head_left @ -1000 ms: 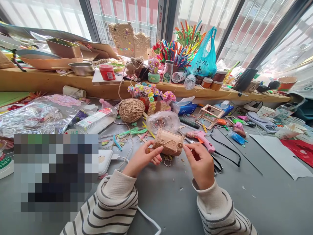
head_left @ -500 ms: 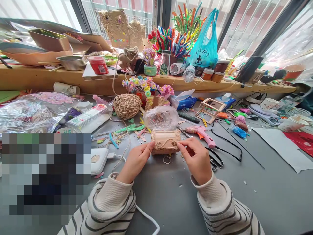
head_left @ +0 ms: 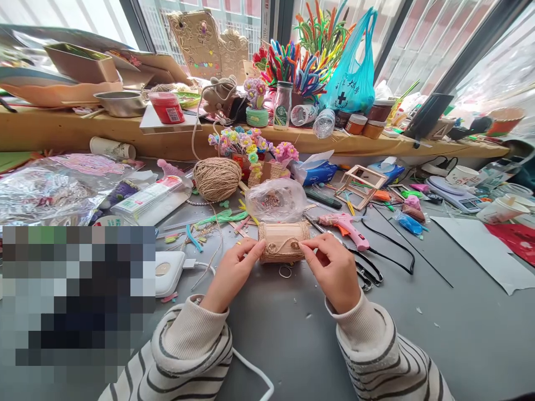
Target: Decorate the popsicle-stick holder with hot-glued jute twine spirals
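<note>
A small barrel-like craft piece [head_left: 284, 231] of wooden sticks, edged with wound twine, lies at the centre of the table. Across its front runs a length of twine [head_left: 295, 244] curled into a spiral at both ends. My left hand [head_left: 229, 273] pinches the left spiral between thumb and finger, close to the piece's left edge. At the other end, my right hand [head_left: 334, 270] has its thumb and index finger closed on the right spiral. Whether the twine is stuck to the piece I cannot tell. A small ring [head_left: 285, 272] lies just below.
A pink glue gun [head_left: 349, 229] with a black cord lies right of the piece, near pliers [head_left: 368, 273]. Behind are a plastic bag of bits [head_left: 276, 200] and a twine ball [head_left: 217, 179]. A white charger [head_left: 169, 273] sits left. Craft supplies crowd the shelf [head_left: 167, 136].
The right spiral and my right fingers have shifted slightly left, and the twine's middle bends more. My left hand has barely moved. The view has tilted a little.
</note>
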### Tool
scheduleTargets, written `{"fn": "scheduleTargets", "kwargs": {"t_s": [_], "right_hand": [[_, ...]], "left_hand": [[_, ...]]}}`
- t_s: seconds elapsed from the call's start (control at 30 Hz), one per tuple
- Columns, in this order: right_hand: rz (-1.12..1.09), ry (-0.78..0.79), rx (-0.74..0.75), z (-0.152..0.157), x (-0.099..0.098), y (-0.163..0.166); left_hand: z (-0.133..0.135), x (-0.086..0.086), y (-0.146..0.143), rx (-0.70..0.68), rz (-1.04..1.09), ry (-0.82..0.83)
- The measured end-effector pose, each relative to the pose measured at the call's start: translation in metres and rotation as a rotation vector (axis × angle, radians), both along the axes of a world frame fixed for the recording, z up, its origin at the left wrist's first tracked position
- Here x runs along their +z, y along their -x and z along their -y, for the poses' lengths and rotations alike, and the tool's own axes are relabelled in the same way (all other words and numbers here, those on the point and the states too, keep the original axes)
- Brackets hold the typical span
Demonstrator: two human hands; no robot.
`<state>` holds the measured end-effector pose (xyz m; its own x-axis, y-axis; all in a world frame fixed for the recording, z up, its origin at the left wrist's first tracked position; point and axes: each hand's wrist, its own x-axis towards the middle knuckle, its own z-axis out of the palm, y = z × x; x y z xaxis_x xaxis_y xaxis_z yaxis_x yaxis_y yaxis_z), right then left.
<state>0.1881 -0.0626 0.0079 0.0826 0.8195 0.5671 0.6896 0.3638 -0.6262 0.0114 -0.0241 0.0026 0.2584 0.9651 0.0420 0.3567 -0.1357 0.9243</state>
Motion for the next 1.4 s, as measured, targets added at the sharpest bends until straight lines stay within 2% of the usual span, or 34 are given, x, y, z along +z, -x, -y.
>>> {"fn": "scheduleTargets", "kwargs": {"t_s": [0.47, 0.63, 0.83, 1.4], "right_hand": [[0.148, -0.147, -0.059, 0.001, -0.005, 0.006], [0.178, -0.167, -0.078, 0.002, -0.007, 0.007], [0.212, -0.185, -0.090, 0.003, -0.008, 0.007], [0.406, -0.345, -0.148, 0.006, -0.007, 0.008]], "left_hand": [[0.004, 0.003, -0.002, 0.045, 0.018, 0.009], [0.010, 0.001, -0.005, 0.137, 0.201, 0.062], [0.013, 0.003, -0.014, 0.128, 0.341, 0.053], [0.013, 0.005, -0.035, 0.264, 0.103, -0.134]]}}
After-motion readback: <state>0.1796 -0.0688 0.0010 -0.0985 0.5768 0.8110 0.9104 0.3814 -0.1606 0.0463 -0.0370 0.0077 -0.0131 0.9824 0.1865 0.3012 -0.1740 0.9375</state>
